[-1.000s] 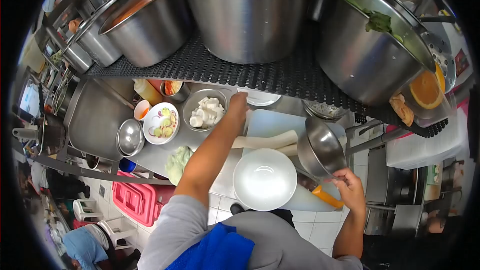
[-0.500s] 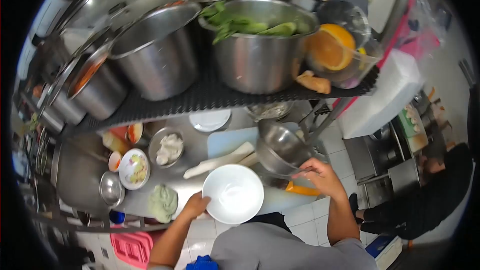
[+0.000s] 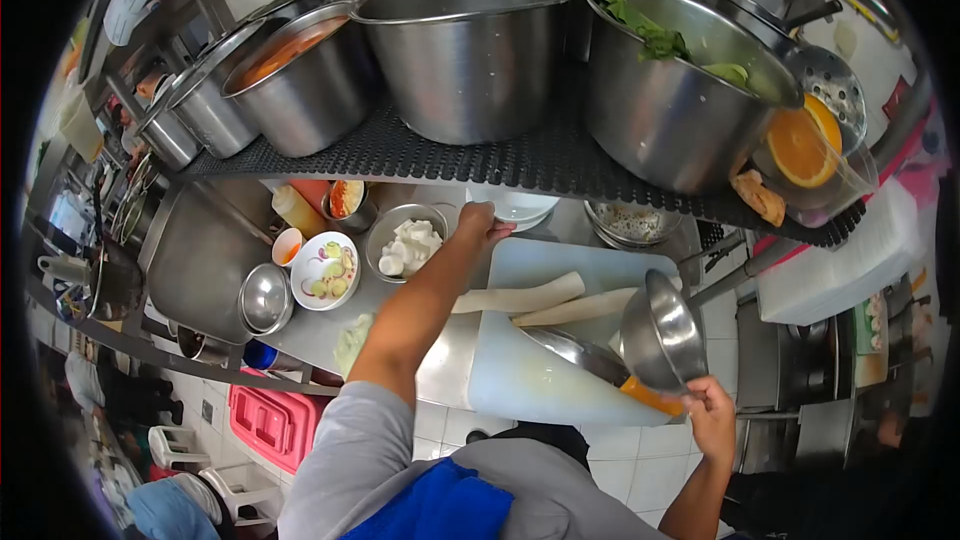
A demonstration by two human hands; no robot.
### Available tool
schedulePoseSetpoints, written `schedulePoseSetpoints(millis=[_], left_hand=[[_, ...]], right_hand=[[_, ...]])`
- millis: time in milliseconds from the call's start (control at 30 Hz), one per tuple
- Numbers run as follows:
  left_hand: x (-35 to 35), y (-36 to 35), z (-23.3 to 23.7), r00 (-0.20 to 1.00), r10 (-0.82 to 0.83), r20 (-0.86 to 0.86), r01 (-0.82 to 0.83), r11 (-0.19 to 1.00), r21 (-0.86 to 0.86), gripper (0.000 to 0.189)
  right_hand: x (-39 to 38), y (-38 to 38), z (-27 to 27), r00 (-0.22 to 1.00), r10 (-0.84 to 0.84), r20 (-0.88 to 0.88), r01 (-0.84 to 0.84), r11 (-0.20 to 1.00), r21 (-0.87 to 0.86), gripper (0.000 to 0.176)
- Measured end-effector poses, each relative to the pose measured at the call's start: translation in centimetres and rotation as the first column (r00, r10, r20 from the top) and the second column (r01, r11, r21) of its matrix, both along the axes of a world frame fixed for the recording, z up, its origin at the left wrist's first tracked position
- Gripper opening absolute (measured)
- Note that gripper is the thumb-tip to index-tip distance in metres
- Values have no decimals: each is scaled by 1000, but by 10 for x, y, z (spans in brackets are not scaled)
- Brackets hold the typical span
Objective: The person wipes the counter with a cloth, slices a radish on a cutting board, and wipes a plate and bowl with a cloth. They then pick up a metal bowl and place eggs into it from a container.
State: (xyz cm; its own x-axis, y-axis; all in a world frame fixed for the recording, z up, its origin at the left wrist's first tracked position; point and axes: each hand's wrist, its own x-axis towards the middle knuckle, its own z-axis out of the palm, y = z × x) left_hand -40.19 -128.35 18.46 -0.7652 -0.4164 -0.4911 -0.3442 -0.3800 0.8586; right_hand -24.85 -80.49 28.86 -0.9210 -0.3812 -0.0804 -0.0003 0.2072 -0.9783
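Note:
My left hand (image 3: pixel 482 224) reaches out under the shelf, fingers closed on the edge of a white bowl (image 3: pixel 515 205) partly hidden by the shelf. My right hand (image 3: pixel 710 412) grips the rim of a steel bowl (image 3: pixel 662 330), tilted over the right side of the pale cutting board (image 3: pixel 545 385). Below that bowl lies a knife with an orange handle (image 3: pixel 648 396). Long white peeled vegetables (image 3: pixel 540 292) lie across the board. Near my left forearm is a steel bowl of white chunks (image 3: pixel 410 246), and farther left a white bowl of sliced vegetables (image 3: pixel 325 272).
A black perforated shelf (image 3: pixel 470 162) crosses above the counter, carrying several large steel pots (image 3: pixel 465 65) and a cut orange (image 3: pixel 803 150). An empty steel bowl (image 3: pixel 266 300) and a pale green cloth (image 3: pixel 352 342) sit at left. Other people stand in the background.
My left hand has carried the white bowl from near my body forward under the shelf. The steel bowl stays in my right hand, now tilted more steeply. The view has shifted.

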Motion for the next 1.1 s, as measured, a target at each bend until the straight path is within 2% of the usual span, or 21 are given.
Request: schedulePoseSetpoints(millis=[133, 267, 333, 400, 467, 500, 533, 600, 633, 667, 700, 733, 767, 800, 867, 900, 933, 967, 1000, 1067, 1100], left_hand=[[-44, -10, -34, 987, 157, 15, -157, 988, 6, 35], [-49, -19, -57, 993, 120, 7, -120, 989, 82, 35], [-37, -12, -49, 993, 117, 14, -118, 986, 117, 35], [-14, -10, -37, 998, 70, 9, -70, 995, 74, 41], [11, -19, -41, 997, -74, 11, 73, 995, 63, 50], [21, -30, -55, 946, -323, -11, 322, 945, -52, 57], [69, 23, 24, 972, -233, -10, 231, 967, -108, 59], [124, 37, 33, 834, -493, -247, 527, 845, 93, 70], [153, 52, 51, 758, -559, -336, 625, 771, 127, 79], [180, 58, 51, 718, -603, -348, 673, 729, 126, 85], [206, 76, 68, 707, -568, -422, 672, 725, 150, 92], [225, 79, 70, 729, -501, -466, 631, 756, 175, 86], [241, 87, 82, 840, -345, -418, 471, 847, 247, 70], [252, 85, 75, 883, -292, -367, 394, 887, 242, 60], [277, 82, 59, 942, -164, -292, 235, 945, 226, 47], [289, 82, 53, 960, -92, -266, 153, 964, 219, 44], [302, 79, 47, 958, -83, -276, 147, 965, 217, 44], [313, 76, 41, 967, -22, -254, 82, 970, 227, 44], [325, 70, 36, 972, 41, -231, 15, 972, 235, 45], [348, 59, 28, 968, 73, -241, -22, 978, 209, 45], [355, 56, 23, 967, 86, -239, -42, 982, 184, 45]], right_hand=[[13, 12, -14, 999, -47, -11, 47, 999, 12, 11], [15, 11, -7, 999, -42, -31, 44, 998, 52, 13], [12, 5, -3, 1000, -28, -5, 28, 998, 53, 13], [8, -8, 7, 999, -34, 18, 33, 998, 55, 14], [2, -24, 27, 986, 143, -80, -123, 968, 219, 16], [0, -30, 32, 972, 195, -129, -157, 953, 260, 17], [-2, -38, 35, 953, 248, -172, -189, 934, 302, 17], [-5, -56, 43, 889, 387, -244, -236, 845, 480, 20], [-5, -64, 39, 837, 452, -307, -269, 830, 488, 22], [-6, -74, 35, 771, 520, -367, -305, 809, 503, 23], [-4, -86, 32, 779, 500, -379, -283, 819, 500, 23], [-3, -98, 31, 677, 622, -393, -343, 739, 580, 26], [-2, -107, 35, 562, 732, -386, -387, 645, 659, 29], [2, -114, 41, 574, 717, -396, -367, 657, 659, 29], [5, -125, 67, 476, 840, -259, -563, 518, 644, 37], [0, -124, 91, 508, 782, -361, -556, 618, 556, 36], [-11, -122, 123, 534, 714, -452, -549, 700, 457, 35], [-28, -111, 153, 430, 600, -675, -299, 800, 521, 29], [-40, -108, 189, 421, 317, -850, -173, 948, 267, 17], [-68, -97, 263, 508, -31, -861, -51, 997, -66, 17], [-90, -96, 296, 469, -117, -875, 145, 988, -54, 18]])
